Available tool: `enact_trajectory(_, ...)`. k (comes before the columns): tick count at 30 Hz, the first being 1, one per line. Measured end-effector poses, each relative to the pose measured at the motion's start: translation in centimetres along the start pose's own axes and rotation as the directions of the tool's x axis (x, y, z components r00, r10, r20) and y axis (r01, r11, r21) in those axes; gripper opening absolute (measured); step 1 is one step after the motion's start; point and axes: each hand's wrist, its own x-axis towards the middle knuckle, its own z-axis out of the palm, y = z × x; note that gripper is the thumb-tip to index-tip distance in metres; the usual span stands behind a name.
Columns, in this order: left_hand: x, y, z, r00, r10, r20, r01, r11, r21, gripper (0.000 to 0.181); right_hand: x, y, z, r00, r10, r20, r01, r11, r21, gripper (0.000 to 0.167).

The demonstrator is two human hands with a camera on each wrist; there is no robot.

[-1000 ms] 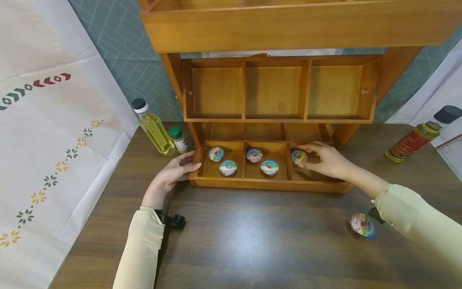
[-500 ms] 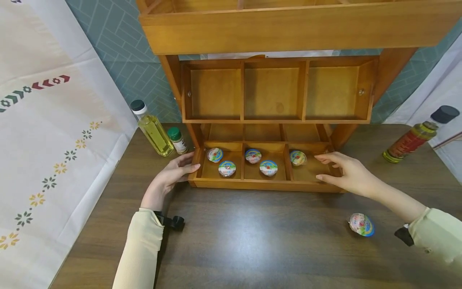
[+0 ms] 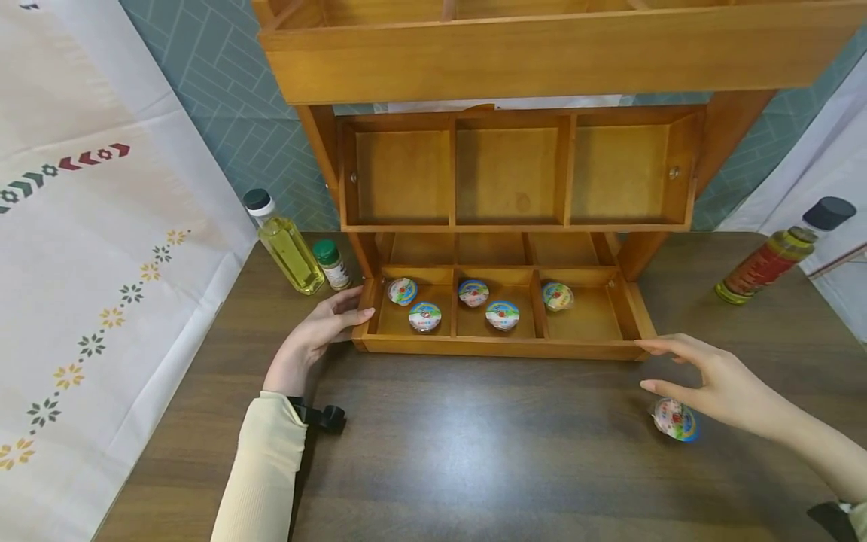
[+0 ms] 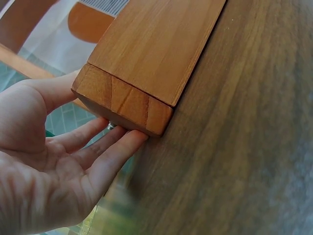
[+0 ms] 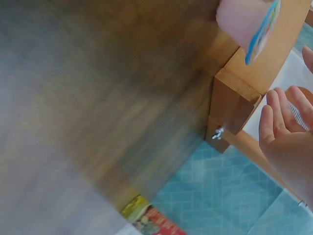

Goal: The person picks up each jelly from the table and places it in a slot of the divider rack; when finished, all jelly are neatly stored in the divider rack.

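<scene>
My left hand (image 3: 321, 331) grips the left end of the bottom tray of a wooden rack (image 3: 501, 346), thumb over the top edge and fingers against the outer side. The left wrist view shows this hand (image 4: 63, 147) at the tray's corner (image 4: 122, 103). My right hand (image 3: 725, 380) hovers with parted fingers over a foil-lidded jelly cup (image 3: 675, 421) on the table, partly covering it; nothing is in its grasp. In the right wrist view, the cup (image 5: 242, 19) appears apart from the hand (image 5: 291, 122). Two jelly cups (image 3: 424, 317) sit in the left compartment, two (image 3: 503, 315) in the middle, one (image 3: 558, 296) in the right.
The rack's middle tier (image 3: 515, 173) and top tier (image 3: 542, 64) rise above the bottom tray. At the left stand an oil bottle (image 3: 291, 252) and a green-capped jar (image 3: 332, 263). A red-labelled bottle (image 3: 765, 263) is at the right on the brown table (image 3: 460, 452).
My right hand has let go of the jelly cup in the right compartment and moved right and nearer, over the cup on the table. My left hand stays on the tray.
</scene>
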Motion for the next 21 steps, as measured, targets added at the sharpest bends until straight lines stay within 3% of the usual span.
enact_trajectory(7, 0.1, -0.1, -0.1, 1.0, 0.002, -0.002, -0.002, 1.0, 0.0, 0.072, -2.3, 0.1, 0.4, 0.999, -0.029, -0.03, 0.03, 0.999, 0.029, 0.066)
enact_trajectory(15, 0.2, -0.2, -0.1, 1.0, 0.004, 0.003, -0.004, 1.0, -0.003, 0.073, -4.1, 0.0, 1.3, 0.999, -0.006, 0.047, 0.006, 1.0, -0.002, 0.069)
enact_trajectory(21, 0.1, -0.1, -0.1, 1.0, 0.004, 0.002, -0.004, 1.0, -0.002, 0.072, -5.0, 0.7, 2.0, 0.997, -0.08, 0.014, 0.08, 0.997, -0.001, 0.075)
